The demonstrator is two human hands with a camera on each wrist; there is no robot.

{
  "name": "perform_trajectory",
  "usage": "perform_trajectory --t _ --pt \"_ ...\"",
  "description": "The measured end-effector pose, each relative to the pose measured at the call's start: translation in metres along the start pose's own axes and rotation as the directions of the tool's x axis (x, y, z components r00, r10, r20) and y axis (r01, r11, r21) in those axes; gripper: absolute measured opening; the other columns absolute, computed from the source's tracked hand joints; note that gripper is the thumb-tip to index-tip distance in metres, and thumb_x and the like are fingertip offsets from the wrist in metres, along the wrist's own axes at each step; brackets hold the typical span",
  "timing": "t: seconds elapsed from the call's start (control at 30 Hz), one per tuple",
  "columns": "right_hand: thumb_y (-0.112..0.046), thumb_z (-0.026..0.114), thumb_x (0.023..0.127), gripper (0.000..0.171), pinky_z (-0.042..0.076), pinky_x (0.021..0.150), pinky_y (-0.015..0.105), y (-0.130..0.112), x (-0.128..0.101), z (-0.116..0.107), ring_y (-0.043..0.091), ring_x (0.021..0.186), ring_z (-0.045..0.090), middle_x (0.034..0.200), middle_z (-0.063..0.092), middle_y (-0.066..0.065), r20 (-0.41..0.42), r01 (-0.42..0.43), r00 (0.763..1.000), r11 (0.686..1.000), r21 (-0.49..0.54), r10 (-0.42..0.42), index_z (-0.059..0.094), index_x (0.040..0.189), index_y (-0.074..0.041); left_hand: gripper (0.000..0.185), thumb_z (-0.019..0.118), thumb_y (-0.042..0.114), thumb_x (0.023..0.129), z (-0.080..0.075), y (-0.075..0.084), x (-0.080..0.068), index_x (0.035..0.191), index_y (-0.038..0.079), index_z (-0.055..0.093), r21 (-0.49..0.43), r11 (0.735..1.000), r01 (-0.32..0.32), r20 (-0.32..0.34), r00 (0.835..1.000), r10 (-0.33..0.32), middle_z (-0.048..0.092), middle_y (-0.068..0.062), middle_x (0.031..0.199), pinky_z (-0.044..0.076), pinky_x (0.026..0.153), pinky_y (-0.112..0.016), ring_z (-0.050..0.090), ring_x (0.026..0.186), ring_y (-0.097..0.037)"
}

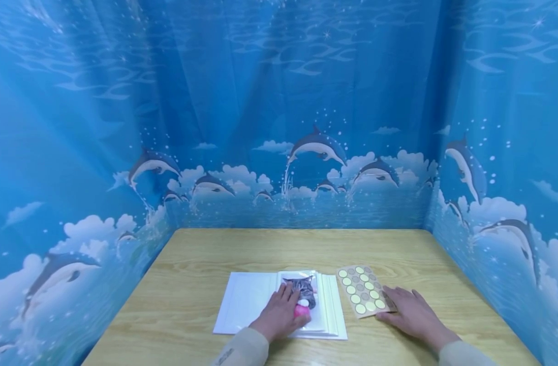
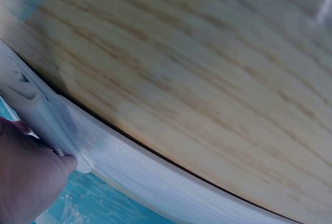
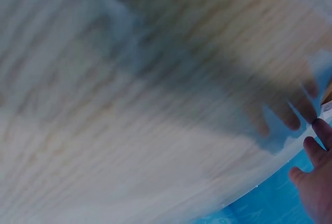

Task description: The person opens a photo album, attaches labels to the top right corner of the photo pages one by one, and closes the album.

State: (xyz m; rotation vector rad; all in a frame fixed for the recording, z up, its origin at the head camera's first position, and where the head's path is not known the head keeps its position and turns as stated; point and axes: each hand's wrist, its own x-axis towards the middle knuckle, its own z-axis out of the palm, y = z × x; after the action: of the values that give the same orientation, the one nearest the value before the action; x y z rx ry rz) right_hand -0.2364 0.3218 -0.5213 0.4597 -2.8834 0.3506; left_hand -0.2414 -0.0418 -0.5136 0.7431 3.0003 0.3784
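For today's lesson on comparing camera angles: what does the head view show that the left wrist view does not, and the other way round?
Only the head view shows the right hand lying at the edge of the sticker sheet, the cat photo, the pink object under the left hand, and the dolphin curtain. Only the left wrist view shows, close up and blurred, the edges of the white sheets that the hand presses against. Both share the left hand, the white sheets and the wooden table.
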Motion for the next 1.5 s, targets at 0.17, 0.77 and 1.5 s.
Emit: perform_trajectory --t 0.17,0.77,1.5 --pt "-0.061 0.068 0.084 0.08 0.031 0.102 0.073 -0.001 0.003 0.003 0.045 0.122 0.052 0.128 0.06 0.024 0.003 0.006 1.0 1.0 -0.023 -0.006 0.058 0.132 0.001 0.078 0.052 0.056 0.096 -0.01 0.004 -0.004 0.149 -0.001 0.04 -0.013 1.0 0.002 0.015 1.0 -0.002 0.03 -0.024 0.156 0.026 0.117 -0.053 0.025 0.145 -0.042" --pt "-0.057 0.071 0.082 0.083 0.026 0.105 0.073 -0.006 0.015 0.001 0.053 0.126 0.045 0.133 0.056 0.027 0.078 -0.055 0.996 0.996 0.076 0.049 0.052 0.138 0.002 0.079 0.05 0.058 0.096 -0.002 0.0 0.0 0.15 0.001 0.039 -0.015 1.0 -0.003 -0.007 1.0 0.003 0.03 -0.023 0.157 0.026 0.117 -0.052 0.025 0.145 -0.041" --pt "-0.021 0.071 0.089 0.045 0.033 0.106 0.066 -0.018 0.021 0.01 0.039 0.114 0.061 0.119 0.067 0.018 -0.057 0.076 0.995 0.98 -0.184 -0.088 0.062 0.128 0.0 0.079 0.052 0.058 0.096 -0.01 0.004 -0.004 0.149 0.001 0.04 0.021 1.0 -0.001 0.018 1.0 0.001 0.031 -0.023 0.156 0.028 0.116 -0.052 0.027 0.144 -0.041"
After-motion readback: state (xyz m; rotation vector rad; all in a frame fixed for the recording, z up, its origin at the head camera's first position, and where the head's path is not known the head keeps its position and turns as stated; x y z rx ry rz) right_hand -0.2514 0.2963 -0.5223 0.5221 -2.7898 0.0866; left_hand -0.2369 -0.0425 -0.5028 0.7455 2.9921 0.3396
